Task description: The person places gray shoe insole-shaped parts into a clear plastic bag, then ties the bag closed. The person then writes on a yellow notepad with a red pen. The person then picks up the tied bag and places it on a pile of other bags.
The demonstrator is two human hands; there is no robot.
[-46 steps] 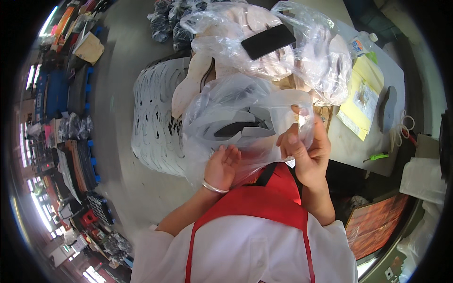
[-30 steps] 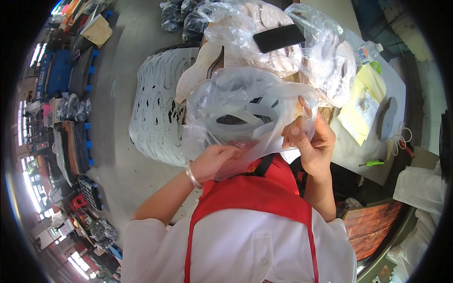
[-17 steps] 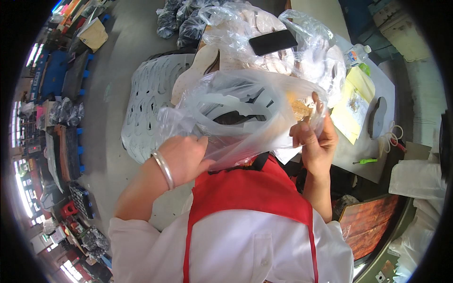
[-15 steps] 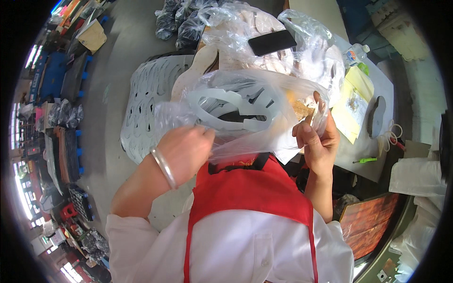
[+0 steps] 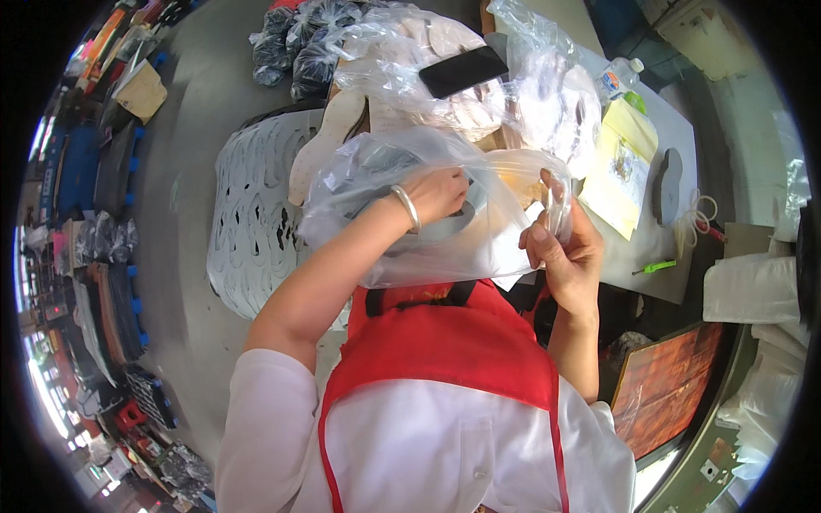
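A clear plastic bag [image 5: 406, 269] is spread in front of my red apron, its mouth to the right. My right hand [image 5: 566, 256] grips the gathered rim of the bag between thumb and fingers. My left hand [image 5: 438, 195], with a silver bangle at the wrist, reaches across to the middle of the bag. Its fingers are curled closed, and what they hold, if anything, is hidden. Below and beside that hand shows a grey, curved flat piece [image 5: 446, 227], partly covered by the hand and the film.
A black phone [image 5: 463, 72] lies on plastic-wrapped pale sole-shaped pieces. Pale cut-out sheets [image 5: 252, 201] stand at left, near black bags [image 5: 312, 43]. Rightward are yellow paper [image 5: 620, 162], a bottle [image 5: 620, 77], a dark grey sole [image 5: 669, 188] and a green-handled tool [image 5: 657, 267].
My left hand has moved from the bag's near left side rightward and away from me, over its middle. The pale ring-shaped piece is now largely covered. My right hand still grips the rim.
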